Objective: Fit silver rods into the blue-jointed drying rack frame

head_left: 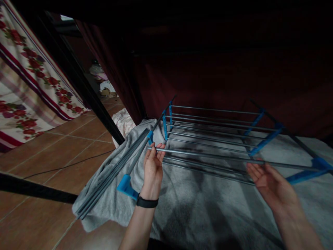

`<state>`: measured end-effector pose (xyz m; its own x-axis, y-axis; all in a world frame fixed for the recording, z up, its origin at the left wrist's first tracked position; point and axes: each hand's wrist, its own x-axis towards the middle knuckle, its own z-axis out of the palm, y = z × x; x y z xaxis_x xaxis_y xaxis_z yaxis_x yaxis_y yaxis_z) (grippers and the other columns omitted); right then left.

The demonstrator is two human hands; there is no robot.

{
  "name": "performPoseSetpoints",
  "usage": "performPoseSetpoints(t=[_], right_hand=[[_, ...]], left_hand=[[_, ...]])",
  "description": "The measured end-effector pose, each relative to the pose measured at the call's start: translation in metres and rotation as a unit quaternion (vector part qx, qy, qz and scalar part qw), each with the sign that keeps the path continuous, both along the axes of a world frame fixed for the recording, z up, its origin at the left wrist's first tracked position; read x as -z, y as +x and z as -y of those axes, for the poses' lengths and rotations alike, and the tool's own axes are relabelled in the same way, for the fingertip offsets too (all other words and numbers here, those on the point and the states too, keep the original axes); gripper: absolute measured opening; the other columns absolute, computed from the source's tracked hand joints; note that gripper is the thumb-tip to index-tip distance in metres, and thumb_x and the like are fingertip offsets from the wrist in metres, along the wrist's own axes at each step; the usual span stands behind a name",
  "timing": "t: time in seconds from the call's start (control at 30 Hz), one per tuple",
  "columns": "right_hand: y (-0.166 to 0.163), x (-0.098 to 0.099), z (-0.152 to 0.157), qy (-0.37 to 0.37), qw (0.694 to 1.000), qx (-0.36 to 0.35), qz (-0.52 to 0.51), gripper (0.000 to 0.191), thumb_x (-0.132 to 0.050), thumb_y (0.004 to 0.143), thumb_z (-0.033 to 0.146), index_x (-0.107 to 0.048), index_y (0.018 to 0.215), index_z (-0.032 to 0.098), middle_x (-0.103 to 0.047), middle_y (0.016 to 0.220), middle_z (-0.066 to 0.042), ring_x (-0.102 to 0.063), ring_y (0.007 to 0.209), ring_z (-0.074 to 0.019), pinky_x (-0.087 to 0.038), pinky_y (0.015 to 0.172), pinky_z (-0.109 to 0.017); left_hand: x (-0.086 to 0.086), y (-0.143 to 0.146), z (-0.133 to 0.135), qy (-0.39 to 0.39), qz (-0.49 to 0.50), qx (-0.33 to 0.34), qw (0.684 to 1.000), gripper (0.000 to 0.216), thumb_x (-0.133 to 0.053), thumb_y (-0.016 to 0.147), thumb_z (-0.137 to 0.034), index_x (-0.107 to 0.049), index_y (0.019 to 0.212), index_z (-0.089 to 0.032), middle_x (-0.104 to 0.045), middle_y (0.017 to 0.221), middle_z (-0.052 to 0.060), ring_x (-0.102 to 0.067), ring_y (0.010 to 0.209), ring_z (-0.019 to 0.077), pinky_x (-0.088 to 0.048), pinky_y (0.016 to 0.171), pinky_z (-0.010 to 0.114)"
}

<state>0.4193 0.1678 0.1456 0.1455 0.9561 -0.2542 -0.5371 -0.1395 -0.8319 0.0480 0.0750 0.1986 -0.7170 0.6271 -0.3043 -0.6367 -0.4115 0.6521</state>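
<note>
My left hand [154, 163], with a black band on the wrist, pinches a grey metal rod [197, 153] near its left end. The rod runs rightward to a blue plastic connector [321, 165] at the far right. My right hand [272, 182] is palm up under the rod, fingers stretched and apart; its fingertips are at the rod, but whether they bear it I cannot tell. The partly joined rack has several parallel rods [208, 129] between blue side brackets [164, 126]. Closer to me on the left, a blue corner piece [126, 184] ends a side tube.
A bundle of loose grey rods [114, 172] lies along the left edge of the grey blanket [187, 211]. Dark metal posts [85, 83] frame the left side. A dark red curtain [221, 76] hangs behind. A thin cable [67, 167] crosses the tiled floor [65, 149].
</note>
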Motion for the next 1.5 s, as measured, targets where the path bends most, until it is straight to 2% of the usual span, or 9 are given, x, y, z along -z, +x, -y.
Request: performPoseSetpoints(t=[0.2,0.4,0.47,0.63,0.7,0.77,0.97,1.23,1.5], right_hand=[[-0.077,0.001,0.016,0.034,0.983,-0.171,-0.05,0.041,-0.098,0.072,0.048,-0.083,0.104,0.027,-0.083,0.096,-0.005,-0.082,0.095,-0.0221,-0.07,0.089,-0.033],[-0.092,-0.008,0.011,0.077,0.988,-0.126,-0.056,0.028,-0.103,0.07,0.04,-0.082,0.084,0.028,-0.084,0.103,0.002,-0.082,0.089,-0.0196,-0.071,0.085,-0.032],[-0.09,-0.008,0.011,0.082,0.987,-0.126,-0.055,0.027,-0.103,0.07,0.04,-0.081,0.079,0.028,-0.084,0.104,0.002,-0.083,0.089,-0.0205,-0.072,0.084,-0.034],[-0.091,-0.008,0.013,0.089,0.988,-0.117,-0.047,0.03,-0.106,0.064,0.04,-0.08,0.073,0.028,-0.084,0.101,0.002,-0.083,0.084,-0.0208,-0.073,0.08,-0.034],[-0.091,-0.008,0.014,0.092,0.988,-0.115,-0.042,0.029,-0.105,0.066,0.041,-0.08,0.073,0.027,-0.084,0.101,0.002,-0.083,0.084,-0.0209,-0.073,0.08,-0.035],[-0.091,-0.009,0.015,0.098,0.988,-0.11,-0.04,0.029,-0.105,0.066,0.041,-0.08,0.072,0.027,-0.084,0.102,0.002,-0.083,0.084,-0.0209,-0.073,0.079,-0.035],[-0.091,-0.015,0.018,0.107,0.987,-0.107,-0.046,0.029,-0.106,0.065,0.04,-0.08,0.073,0.028,-0.084,0.099,0.001,-0.082,0.082,-0.0209,-0.072,0.078,-0.035],[-0.09,-0.021,0.021,0.118,0.987,-0.097,-0.051,0.026,-0.103,0.07,0.039,-0.08,0.076,0.028,-0.083,0.104,0.0,-0.081,0.084,-0.0194,-0.07,0.08,-0.035],[-0.098,-0.025,0.015,0.123,0.988,-0.076,-0.061,0.025,-0.101,0.072,0.039,-0.079,0.076,0.029,-0.082,0.102,0.002,-0.08,0.085,-0.0177,-0.07,0.083,-0.035]], left_hand=[[0.007,-0.007,0.001,-0.016,-0.035,0.019,0.999,0.01,-0.064,0.103,-0.014,-0.071,0.109,-0.017,-0.082,0.105,0.009,-0.081,0.092,0.0152,-0.062,0.089,0.027],[0.033,-0.012,0.012,-0.096,-0.21,0.014,0.973,0.02,-0.077,0.093,-0.036,-0.066,0.095,-0.02,-0.073,0.082,0.002,-0.075,0.074,0.0173,-0.059,0.071,0.029],[0.039,-0.01,0.02,-0.135,-0.393,-0.054,0.908,0.021,-0.073,0.094,-0.041,-0.066,0.094,-0.022,-0.07,0.082,0.002,-0.072,0.075,0.0194,-0.059,0.072,0.032],[0.026,-0.007,0.034,-0.259,-0.751,-0.155,0.587,0.03,-0.051,0.103,-0.021,-0.073,0.124,-0.019,-0.076,0.122,0.018,-0.07,0.118,0.0325,-0.056,0.106,0.052],[0.015,-0.008,0.032,-0.298,-0.795,-0.145,0.507,0.047,-0.044,0.102,-0.011,-0.066,0.143,-0.015,-0.069,0.143,0.023,-0.064,0.136,0.0356,-0.051,0.115,0.056],[0.006,-0.012,0.028,-0.324,-0.81,-0.137,0.468,0.056,-0.04,0.1,-0.007,-0.06,0.152,-0.013,-0.062,0.155,0.024,-0.055,0.149,0.0371,-0.048,0.121,0.058],[-0.009,-0.027,0.024,-0.39,-0.785,-0.101,0.471,0.056,-0.036,0.1,-0.008,-0.066,0.148,-0.011,-0.065,0.152,0.025,-0.055,0.148,0.0393,-0.046,0.123,0.062],[-0.032,-0.032,0.029,-0.311,-0.687,-0.09,0.651,0.042,-0.052,0.093,-0.011,-0.082,0.121,-0.021,-0.077,0.129,0.02,-0.071,0.126,0.0381,-0.052,0.114,0.049],[-0.044,-0.03,0.028,-0.425,-0.654,-0.09,0.619,0.047,-0.059,0.095,-0.017,-0.074,0.14,-0.018,-0.074,0.082,0.014,-0.077,0.094,0.0402,-0.058,0.097,0.054]])
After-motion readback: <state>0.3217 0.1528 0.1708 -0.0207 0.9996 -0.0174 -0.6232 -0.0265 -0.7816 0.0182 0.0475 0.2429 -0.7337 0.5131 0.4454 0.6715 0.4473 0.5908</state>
